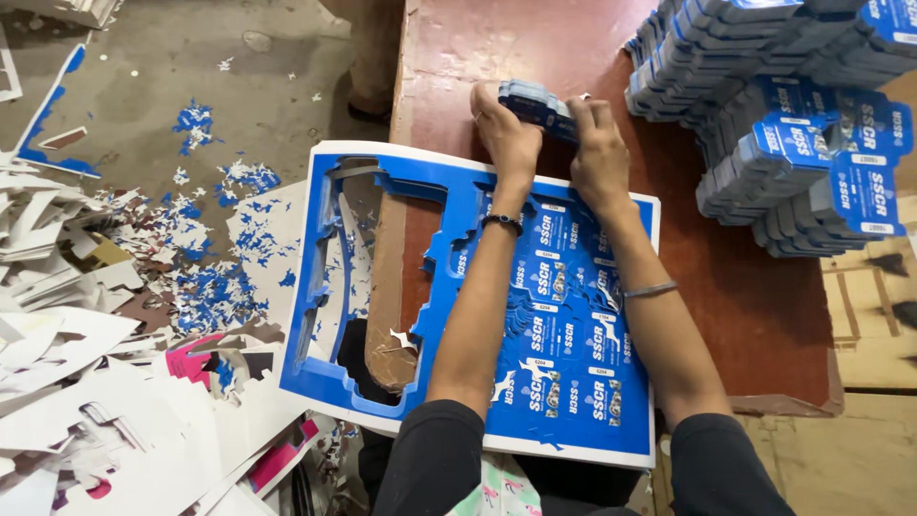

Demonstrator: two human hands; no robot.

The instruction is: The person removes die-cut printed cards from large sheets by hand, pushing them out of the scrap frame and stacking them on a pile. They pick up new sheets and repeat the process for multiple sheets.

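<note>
A large blue printed cardboard sheet (382,182) with punched-out holes lies on the reddish-brown table (755,306) and hangs over its left edge. Both my arms reach across it. My left hand (504,134) and my right hand (598,153) together grip a small stack of blue die-cut cards (537,101) just beyond the sheet's far edge. The left hand holds the stack's left end, the right hand its right end. A dark band sits on my left wrist and a thin bangle on my right forearm.
Tall fanned stacks of blue cards (793,115) fill the table's right rear. White and blue cardboard offcuts (86,315) litter the concrete floor at left. A person's leg (374,48) stands by the table's far left corner. Flat brown cardboard (874,315) lies at right.
</note>
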